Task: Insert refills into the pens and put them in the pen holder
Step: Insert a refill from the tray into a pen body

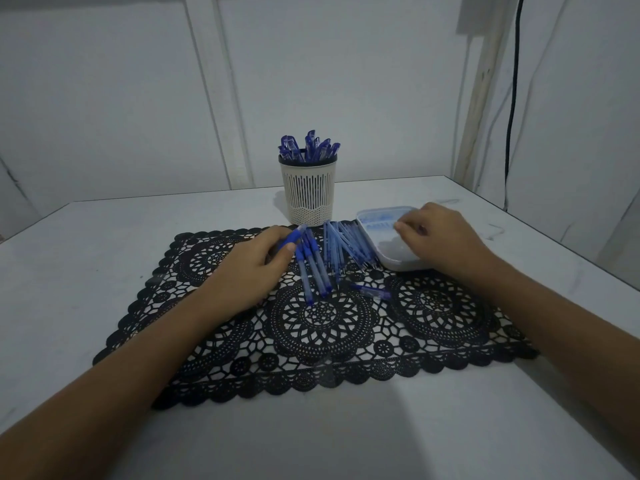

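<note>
A cream slotted pen holder (308,188) stands at the back of the table with several blue capped pens (309,146) in it. On the black lace mat (322,323) lie several blue pen bodies (313,268), a spread of pale blue refills (346,245) and a loose pen cap (372,292). My left hand (249,268) pinches the upper end of one pen body. My right hand (436,237) reaches into a white tray (391,259), fingers curled at the refills (381,220) inside; whether they grip one is hidden.
The table (104,271) is white, with its far edge just behind the holder and its right edge past the tray. A white wall stands behind, and a black cable (512,98) hangs at the right.
</note>
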The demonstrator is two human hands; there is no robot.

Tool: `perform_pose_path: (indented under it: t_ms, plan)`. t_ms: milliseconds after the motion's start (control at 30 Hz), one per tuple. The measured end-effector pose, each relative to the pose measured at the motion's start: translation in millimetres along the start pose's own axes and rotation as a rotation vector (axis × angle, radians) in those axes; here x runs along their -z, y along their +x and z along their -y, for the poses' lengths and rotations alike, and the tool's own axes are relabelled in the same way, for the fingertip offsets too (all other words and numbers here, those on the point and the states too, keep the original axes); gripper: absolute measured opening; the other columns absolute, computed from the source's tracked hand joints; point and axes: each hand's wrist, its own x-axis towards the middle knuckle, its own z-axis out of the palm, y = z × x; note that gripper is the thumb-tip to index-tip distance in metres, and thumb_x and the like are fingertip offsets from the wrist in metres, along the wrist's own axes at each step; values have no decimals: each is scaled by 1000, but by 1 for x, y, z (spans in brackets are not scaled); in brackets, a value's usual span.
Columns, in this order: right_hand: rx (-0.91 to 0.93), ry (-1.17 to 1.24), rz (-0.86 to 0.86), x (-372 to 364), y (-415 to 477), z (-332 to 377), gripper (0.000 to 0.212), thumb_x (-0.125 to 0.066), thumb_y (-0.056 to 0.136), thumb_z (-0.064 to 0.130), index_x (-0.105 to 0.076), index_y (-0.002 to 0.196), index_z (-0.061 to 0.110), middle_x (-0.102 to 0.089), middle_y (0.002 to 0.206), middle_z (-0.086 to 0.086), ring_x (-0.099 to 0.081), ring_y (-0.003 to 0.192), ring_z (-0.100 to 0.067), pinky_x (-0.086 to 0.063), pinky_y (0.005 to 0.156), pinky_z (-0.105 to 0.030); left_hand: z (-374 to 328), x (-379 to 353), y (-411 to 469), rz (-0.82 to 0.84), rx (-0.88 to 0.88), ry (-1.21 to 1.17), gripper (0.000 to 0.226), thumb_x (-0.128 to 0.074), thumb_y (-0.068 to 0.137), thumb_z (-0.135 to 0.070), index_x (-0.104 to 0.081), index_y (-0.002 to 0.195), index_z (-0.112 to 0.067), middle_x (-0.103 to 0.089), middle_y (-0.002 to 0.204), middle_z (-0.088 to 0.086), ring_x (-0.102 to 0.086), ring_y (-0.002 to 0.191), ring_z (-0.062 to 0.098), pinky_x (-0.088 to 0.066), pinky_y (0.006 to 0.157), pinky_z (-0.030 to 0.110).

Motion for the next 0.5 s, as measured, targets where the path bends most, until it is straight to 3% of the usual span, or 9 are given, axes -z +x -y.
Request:
perform_pose_path:
  t_ms: [167, 500]
  plan:
    - [-161, -313, 155, 10, 17, -26, 25, -50, 90, 32, -69, 93, 16, -60, 93, -8, -55, 90, -27, -41, 79, -35, 0, -1, 0, 25, -16, 27, 14, -43, 95, -28, -49, 106, -35, -59, 73, 0, -49, 56, 2, -38, 57, 15]
    - [-195, -361, 273, 0, 24, -30, 28, -59, 80, 43, -68, 85, 17, -60, 80, -2, -52, 78, -20, -36, 75, -32, 1, -1, 0, 53, -24, 84, 13, -46, 94, -28, -46, 103, -38, -55, 71, -7, -48, 54, 0, -35, 54, 9]
